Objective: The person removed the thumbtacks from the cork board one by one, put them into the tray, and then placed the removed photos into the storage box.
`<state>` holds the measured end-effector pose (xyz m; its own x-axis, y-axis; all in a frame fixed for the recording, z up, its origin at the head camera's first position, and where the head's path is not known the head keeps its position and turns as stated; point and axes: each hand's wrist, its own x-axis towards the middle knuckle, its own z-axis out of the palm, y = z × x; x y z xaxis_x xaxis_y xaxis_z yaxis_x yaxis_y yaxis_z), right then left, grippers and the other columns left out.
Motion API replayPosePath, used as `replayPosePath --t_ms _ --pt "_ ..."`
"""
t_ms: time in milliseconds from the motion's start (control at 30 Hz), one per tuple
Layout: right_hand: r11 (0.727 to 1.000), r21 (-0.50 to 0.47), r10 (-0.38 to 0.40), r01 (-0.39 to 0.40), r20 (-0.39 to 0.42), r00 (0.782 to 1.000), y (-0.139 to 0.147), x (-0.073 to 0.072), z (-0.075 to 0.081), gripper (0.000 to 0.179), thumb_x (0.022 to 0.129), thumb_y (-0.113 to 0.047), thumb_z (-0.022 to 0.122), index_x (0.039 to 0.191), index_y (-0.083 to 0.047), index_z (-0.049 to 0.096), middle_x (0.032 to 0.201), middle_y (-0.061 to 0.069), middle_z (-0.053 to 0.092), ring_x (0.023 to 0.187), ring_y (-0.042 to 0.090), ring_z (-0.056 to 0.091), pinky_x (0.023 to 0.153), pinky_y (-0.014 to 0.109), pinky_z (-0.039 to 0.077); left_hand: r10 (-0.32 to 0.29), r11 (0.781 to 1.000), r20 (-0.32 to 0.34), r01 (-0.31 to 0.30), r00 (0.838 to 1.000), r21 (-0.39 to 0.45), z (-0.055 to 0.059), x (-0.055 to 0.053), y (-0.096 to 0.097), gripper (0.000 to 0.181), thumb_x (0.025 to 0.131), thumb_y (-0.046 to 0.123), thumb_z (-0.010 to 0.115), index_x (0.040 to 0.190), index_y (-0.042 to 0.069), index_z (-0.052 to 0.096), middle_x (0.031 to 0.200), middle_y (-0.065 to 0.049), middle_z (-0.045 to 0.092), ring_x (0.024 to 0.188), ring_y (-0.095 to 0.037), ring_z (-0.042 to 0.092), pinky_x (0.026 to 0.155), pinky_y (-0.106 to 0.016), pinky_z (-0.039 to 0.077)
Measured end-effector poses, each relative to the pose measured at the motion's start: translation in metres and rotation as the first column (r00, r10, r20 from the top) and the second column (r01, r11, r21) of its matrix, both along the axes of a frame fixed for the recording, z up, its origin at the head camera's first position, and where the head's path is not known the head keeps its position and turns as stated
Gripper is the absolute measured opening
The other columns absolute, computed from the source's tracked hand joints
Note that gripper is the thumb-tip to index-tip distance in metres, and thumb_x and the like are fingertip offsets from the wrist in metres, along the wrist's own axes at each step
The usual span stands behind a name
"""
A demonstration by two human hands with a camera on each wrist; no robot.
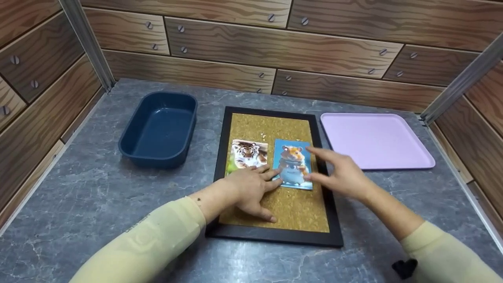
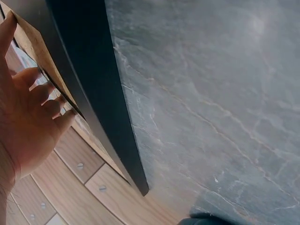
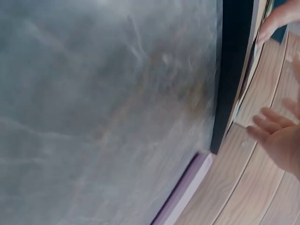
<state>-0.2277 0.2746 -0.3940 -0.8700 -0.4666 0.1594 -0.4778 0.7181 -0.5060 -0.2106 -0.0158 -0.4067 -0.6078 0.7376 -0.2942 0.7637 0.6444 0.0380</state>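
Note:
A black-framed cork board (image 1: 275, 212) lies flat on the table with two picture cards on it. The left card shows a tiger (image 1: 248, 152); the right one, on blue, shows a hamster (image 1: 292, 163). My left hand (image 1: 249, 188) rests with spread fingers over the lower part of the tiger card, its fingertips at the hamster card's left edge. Over the board's right side, my right hand (image 1: 342, 175) has its fingers extended by the hamster card's right edge; whether they touch it I cannot tell. In the right wrist view that hand (image 3: 281, 136) holds nothing.
To the left stands a dark blue bin (image 1: 157, 129). A flat lilac tray (image 1: 379, 141) lies right of the board. Small white bits (image 1: 263, 136) sit on the cork above the cards. Wood-patterned walls (image 1: 220, 43) enclose the grey marbled table (image 1: 78, 204) at the back and sides.

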Motion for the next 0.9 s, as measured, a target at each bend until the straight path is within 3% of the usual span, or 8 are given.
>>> replayPosePath --t_ms 100,200,433,567,900 --pt "0.989 -0.147 -0.013 0.02 0.05 0.999 0.002 -0.017 0.001 0.074 0.09 -0.028 0.087 0.154 -0.006 0.055 0.15 0.017 0.06 0.135 0.038 0.06 0.112 0.055 0.047 0.004 1.0 0.013 -0.004 1.0 0.01 0.0 0.0 0.0 0.108 0.09 0.086 0.054 0.171 0.025 0.021 0.178 -0.001 0.007 0.162 -0.031 0.013 0.129 -0.043 0.021" --pt "0.957 -0.281 -0.036 0.067 0.114 0.993 0.003 -0.034 0.002 0.067 0.092 -0.021 0.086 0.151 -0.006 0.058 0.144 0.018 0.065 0.129 0.034 0.064 0.108 0.049 0.052 0.007 1.0 0.031 -0.008 1.0 0.029 -0.001 0.0 0.0 0.106 0.09 0.086 0.054 0.172 0.027 0.02 0.178 -0.001 0.006 0.162 -0.032 0.012 0.13 -0.044 0.02" --pt "0.897 -0.417 -0.069 0.148 0.198 0.978 -0.002 -0.065 -0.004 0.053 0.096 -0.012 0.082 0.144 -0.001 0.064 0.14 0.021 0.066 0.131 0.037 0.061 0.1 0.022 0.054 -0.002 0.999 0.031 0.0 1.0 0.049 -0.004 -0.001 -0.004 0.105 0.091 0.085 0.053 0.172 0.028 0.02 0.178 -0.001 0.007 0.162 -0.032 0.013 0.13 -0.046 0.02" --pt "0.874 -0.453 -0.064 0.178 0.255 0.965 -0.006 -0.075 -0.009 0.051 0.095 -0.011 0.082 0.14 0.003 0.066 0.142 0.021 0.065 0.135 0.042 0.056 0.095 0.018 0.053 -0.016 0.999 0.01 0.016 1.0 0.05 -0.006 0.0 -0.005 0.103 0.091 0.086 0.051 0.172 0.028 0.02 0.178 -0.002 0.008 0.162 -0.031 0.013 0.129 -0.047 0.021" --pt "0.892 -0.404 -0.085 0.202 0.29 0.953 -0.01 -0.089 -0.015 0.047 0.096 -0.017 0.082 0.136 0.004 0.069 0.137 0.023 0.067 0.117 0.035 0.062 0.085 0.021 0.054 -0.023 0.999 0.002 0.023 1.0 0.043 -0.003 -0.001 -0.005 0.104 0.091 0.087 0.049 0.172 0.028 0.021 0.178 -0.002 0.008 0.162 -0.031 0.013 0.129 -0.046 0.022"
